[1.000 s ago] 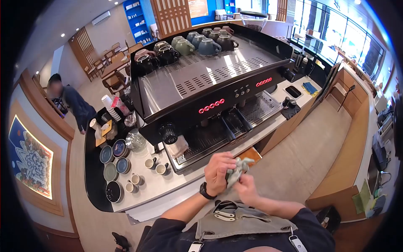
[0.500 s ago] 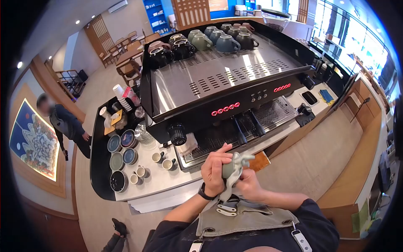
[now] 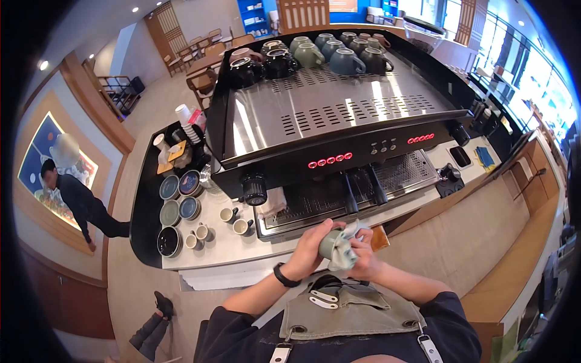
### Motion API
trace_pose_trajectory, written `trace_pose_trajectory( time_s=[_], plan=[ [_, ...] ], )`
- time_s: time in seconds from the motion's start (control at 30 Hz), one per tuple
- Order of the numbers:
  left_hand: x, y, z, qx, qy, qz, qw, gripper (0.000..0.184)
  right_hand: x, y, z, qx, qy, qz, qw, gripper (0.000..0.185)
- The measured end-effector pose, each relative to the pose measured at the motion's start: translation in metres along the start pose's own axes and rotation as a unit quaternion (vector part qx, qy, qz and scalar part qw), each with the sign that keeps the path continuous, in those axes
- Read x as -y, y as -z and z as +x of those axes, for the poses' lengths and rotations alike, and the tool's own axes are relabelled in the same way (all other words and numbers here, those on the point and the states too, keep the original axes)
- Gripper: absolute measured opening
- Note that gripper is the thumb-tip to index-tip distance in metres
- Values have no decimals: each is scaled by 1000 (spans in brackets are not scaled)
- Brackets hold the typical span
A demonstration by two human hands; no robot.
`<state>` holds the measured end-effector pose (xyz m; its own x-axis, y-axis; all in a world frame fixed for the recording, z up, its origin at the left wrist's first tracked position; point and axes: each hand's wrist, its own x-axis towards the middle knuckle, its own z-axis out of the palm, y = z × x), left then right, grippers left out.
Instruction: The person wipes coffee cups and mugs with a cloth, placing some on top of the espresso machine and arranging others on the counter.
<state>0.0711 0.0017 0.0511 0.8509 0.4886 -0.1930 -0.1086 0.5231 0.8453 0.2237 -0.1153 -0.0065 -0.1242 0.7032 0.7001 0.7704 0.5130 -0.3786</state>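
Observation:
A sage-green cup [image 3: 328,244] is held in front of my apron, tilted on its side. My left hand [image 3: 308,249] is wrapped round the cup's body. A pale, crumpled cloth [image 3: 345,253] covers the cup's right end, and my right hand [image 3: 364,257] grips it there. The cup's opening is hidden under the cloth. Just beyond my hands stands the espresso machine [image 3: 339,145], with two black portafilter handles [image 3: 351,193] pointing towards me.
Upturned cups [image 3: 310,55] line the machine's top. Left on the counter stand several small cups [image 3: 243,227], stacked plates [image 3: 169,242] and paper cups [image 3: 183,115]. A folded cloth [image 3: 272,202] lies by the drip tray. A person [image 3: 85,202] is at the far left; another person's legs [image 3: 151,327] show below.
My hands have turned the cup and shifted the cloth over its end; the right hand has come up beside it. My view has swung slightly. The person at the left now leans over.

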Motion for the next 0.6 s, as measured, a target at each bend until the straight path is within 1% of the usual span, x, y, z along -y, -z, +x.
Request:
trace_pose_trajectory(
  time_s=[0.03, 0.07, 0.1, 0.13, 0.17, 0.2, 0.23, 0.27, 0.3, 0.33, 0.37, 0.4, 0.43, 0.47, 0.5, 0.53, 0.6],
  plan=[
    [2, -7, -3, -14, -86, 38, 995, 50, 16, 4, 14, -25, -45, 23, 998, 34],
    [2, -12, -6, -26, -172, 78, 982, 47, 25, -1, 19, -40, -109, 101, 988, 32],
    [1, -17, -12, -39, -222, 90, 970, 45, 34, -8, 19, -52, -173, 178, 967, 31],
    [1, -14, -13, -39, -280, 147, 948, 46, 42, -9, 18, -61, -239, 253, 935, 29],
    [-1, -7, -12, -40, -334, 205, 919, 47, 48, -2, 19, -5, -348, 384, 855, 24],
    [-3, 2, -12, -41, -388, 262, 883, 49, 49, 0, 23, -23, -391, 481, 785, 23],
    [-6, 10, -11, -40, -394, 313, 864, 53, 48, 0, 31, -40, -429, 570, 700, 22],
    [-11, 16, -12, -41, -414, 366, 833, 54, 47, 0, 37, -55, -463, 649, 602, 21],
    [-18, 20, -11, -40, -433, 418, 798, 54, 43, -2, 41, -53, -453, 659, 598, 22],
    [-21, 24, -12, -38, -450, 468, 760, 55, 40, -5, 40, -34, -460, 645, 609, 21],
    [-17, 26, -18, -50, -412, 459, 785, 57, 36, -7, 38, -16, -464, 631, 621, 21],
    [-11, 23, -25, -68, -377, 370, 847, 58, 31, -9, 40, 3, -466, 616, 635, 20],
    [-3, 17, -33, -84, -339, 276, 896, 59, 36, -2, 45, 50, -430, 519, 737, 19],
    [4, 15, -40, -96, -297, 179, 933, 61, 34, -2, 41, 119, -413, 398, 810, 13],
    [16, 22, -42, -117, -332, 162, 922, 59, 34, -11, 42, 62, -257, 310, 913, 14],
    [26, 32, -50, -135, -275, 129, 943, 59, 32, -20, 43, 1, -93, 209, 974, 18],
    [39, 52, -74, -168, -147, 57, 973, 63, 15, -28, 38, 85, 69, 115, 987, 25]
  ],
)
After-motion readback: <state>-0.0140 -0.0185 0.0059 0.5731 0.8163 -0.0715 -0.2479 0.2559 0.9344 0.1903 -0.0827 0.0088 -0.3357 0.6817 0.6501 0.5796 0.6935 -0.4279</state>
